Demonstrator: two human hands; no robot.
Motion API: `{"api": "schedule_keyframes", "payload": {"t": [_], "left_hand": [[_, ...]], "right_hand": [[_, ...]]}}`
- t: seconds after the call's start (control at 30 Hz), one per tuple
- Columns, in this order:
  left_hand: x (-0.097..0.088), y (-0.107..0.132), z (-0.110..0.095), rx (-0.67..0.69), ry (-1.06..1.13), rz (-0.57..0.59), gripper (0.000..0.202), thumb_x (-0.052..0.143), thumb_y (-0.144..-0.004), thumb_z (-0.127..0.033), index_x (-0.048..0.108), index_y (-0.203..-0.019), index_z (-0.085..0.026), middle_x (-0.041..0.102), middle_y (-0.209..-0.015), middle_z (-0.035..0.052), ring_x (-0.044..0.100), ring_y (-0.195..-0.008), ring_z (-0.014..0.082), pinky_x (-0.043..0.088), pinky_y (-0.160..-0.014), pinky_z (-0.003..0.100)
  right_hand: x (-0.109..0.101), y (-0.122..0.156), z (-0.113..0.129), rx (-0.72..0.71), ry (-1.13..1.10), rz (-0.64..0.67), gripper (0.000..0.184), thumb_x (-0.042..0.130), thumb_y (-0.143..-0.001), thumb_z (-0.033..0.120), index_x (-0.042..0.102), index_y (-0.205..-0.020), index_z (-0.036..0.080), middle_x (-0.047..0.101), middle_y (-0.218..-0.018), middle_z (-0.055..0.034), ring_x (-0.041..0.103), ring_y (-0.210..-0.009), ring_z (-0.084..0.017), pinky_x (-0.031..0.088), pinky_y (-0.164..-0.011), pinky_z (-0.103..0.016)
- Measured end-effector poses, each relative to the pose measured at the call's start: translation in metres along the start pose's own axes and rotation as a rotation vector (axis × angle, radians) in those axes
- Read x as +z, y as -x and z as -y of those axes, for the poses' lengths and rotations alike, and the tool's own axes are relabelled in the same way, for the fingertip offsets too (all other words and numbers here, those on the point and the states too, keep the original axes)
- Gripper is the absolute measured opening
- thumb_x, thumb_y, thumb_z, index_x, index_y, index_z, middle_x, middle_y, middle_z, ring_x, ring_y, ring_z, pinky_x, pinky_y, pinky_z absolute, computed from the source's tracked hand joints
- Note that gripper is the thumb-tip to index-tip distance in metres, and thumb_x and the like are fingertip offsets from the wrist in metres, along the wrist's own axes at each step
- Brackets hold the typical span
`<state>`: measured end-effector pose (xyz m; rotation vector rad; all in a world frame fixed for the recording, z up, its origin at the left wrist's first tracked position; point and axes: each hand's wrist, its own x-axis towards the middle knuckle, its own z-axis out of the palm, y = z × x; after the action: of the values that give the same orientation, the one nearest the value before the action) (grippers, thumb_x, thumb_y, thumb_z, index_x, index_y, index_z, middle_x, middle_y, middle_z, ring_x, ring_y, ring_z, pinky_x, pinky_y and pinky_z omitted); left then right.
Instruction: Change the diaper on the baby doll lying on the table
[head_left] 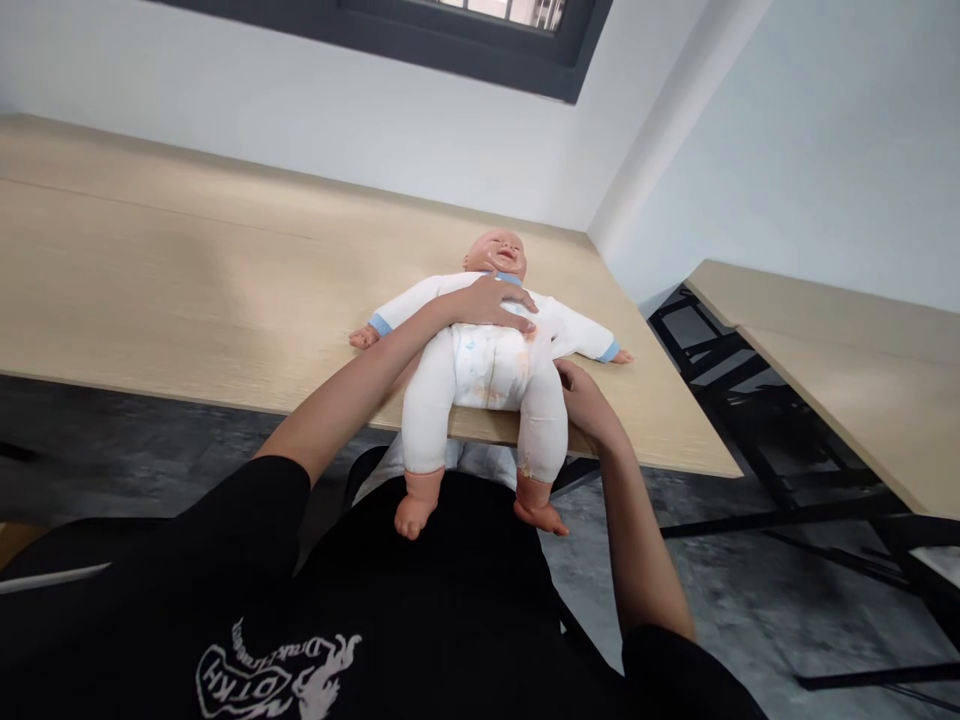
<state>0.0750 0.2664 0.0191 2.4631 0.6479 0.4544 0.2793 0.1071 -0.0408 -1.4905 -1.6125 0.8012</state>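
A baby doll point(551, 320) in a white top with blue cuffs lies on its back at the table's front edge. Its arms are stretched out and its legs hang over the edge towards me. Around its hips is a white diaper point(491, 370) with faint coloured prints. My left hand point(491, 302) lies across the doll's belly, fingers extended, just above the diaper. Beside the doll's hip, on the right of the view, my right hand point(589, 398) is curled with its fingertips against the doll's side. What those fingers hold, if anything, is hidden.
The light wood table point(150, 270) stretches far to the left, against a pale wall point(375, 130). A dark-framed window point(450, 45) is above it. Across a gap on the right stands a second table point(847, 370) with black metal legs.
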Motion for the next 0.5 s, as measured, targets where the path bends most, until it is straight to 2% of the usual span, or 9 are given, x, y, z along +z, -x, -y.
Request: {"api": "schedule_keyframes", "payload": {"t": [0.07, 0.17, 0.27, 0.37, 0.43, 0.5], "left_hand": [[0.000, 0.000, 0.000, 0.008, -0.001, -0.005, 0.053, 0.065, -0.080, -0.067, 0.073, -0.118, -0.031, 0.066, -0.140, -0.0006, 0.053, -0.136, 0.0265, 0.003, -0.131, 0.048], [0.001, -0.001, 0.000, 0.012, 0.005, -0.011, 0.057, 0.065, -0.080, -0.068, 0.074, -0.119, -0.028, 0.066, -0.140, 0.0022, 0.055, -0.134, 0.0272, 0.013, -0.129, 0.049], [0.001, -0.001, 0.000, 0.000, -0.002, -0.011, 0.059, 0.064, -0.079, -0.070, 0.074, -0.119, -0.028, 0.066, -0.139, 0.0025, 0.055, -0.134, 0.0272, 0.021, -0.127, 0.047], [-0.002, 0.000, -0.002, -0.014, 0.001, -0.014, 0.059, 0.064, -0.078, -0.070, 0.074, -0.119, -0.030, 0.067, -0.138, 0.0006, 0.054, -0.135, 0.0267, 0.025, -0.125, 0.044], [-0.004, 0.002, -0.003, -0.018, 0.024, -0.010, 0.060, 0.064, -0.077, -0.070, 0.073, -0.121, -0.030, 0.068, -0.137, 0.0007, 0.055, -0.134, 0.0264, 0.031, -0.122, 0.041], [-0.006, 0.003, -0.004, -0.010, 0.058, -0.007, 0.063, 0.065, -0.077, -0.069, 0.072, -0.123, -0.027, 0.068, -0.136, 0.0021, 0.056, -0.132, 0.0260, 0.036, -0.118, 0.037]], "right_hand": [[0.003, -0.007, 0.008, 0.092, -0.198, -0.031, 0.045, 0.075, -0.067, 0.040, 0.063, -0.104, 0.017, 0.070, -0.117, -0.0089, 0.064, -0.109, -0.025, 0.053, -0.102, -0.042], [0.004, -0.012, 0.018, 0.197, -0.534, -0.049, 0.049, 0.079, -0.063, 0.035, 0.060, -0.106, 0.019, 0.070, -0.112, -0.0057, 0.067, -0.098, -0.019, 0.058, -0.085, -0.030], [0.007, -0.015, 0.020, 0.277, -0.726, -0.097, 0.058, 0.081, -0.059, 0.026, 0.059, -0.113, 0.021, 0.071, -0.104, -0.0024, 0.067, -0.085, -0.014, 0.058, -0.074, -0.024], [0.008, -0.021, 0.017, 0.295, -0.750, -0.171, 0.054, 0.081, -0.055, 0.022, 0.061, -0.105, 0.020, 0.071, -0.091, 0.0009, 0.064, -0.074, -0.013, 0.057, -0.067, -0.022], [0.007, -0.027, 0.014, 0.311, -0.696, -0.127, 0.040, 0.078, -0.056, 0.027, 0.062, -0.092, 0.019, 0.069, -0.082, -0.0001, 0.065, -0.071, -0.015, 0.059, -0.068, -0.025], [0.006, -0.036, 0.012, 0.291, -0.564, -0.057, 0.032, 0.073, -0.060, 0.038, 0.061, -0.083, 0.019, 0.069, -0.077, -0.0032, 0.066, -0.071, -0.019, 0.061, -0.070, -0.032]]}}
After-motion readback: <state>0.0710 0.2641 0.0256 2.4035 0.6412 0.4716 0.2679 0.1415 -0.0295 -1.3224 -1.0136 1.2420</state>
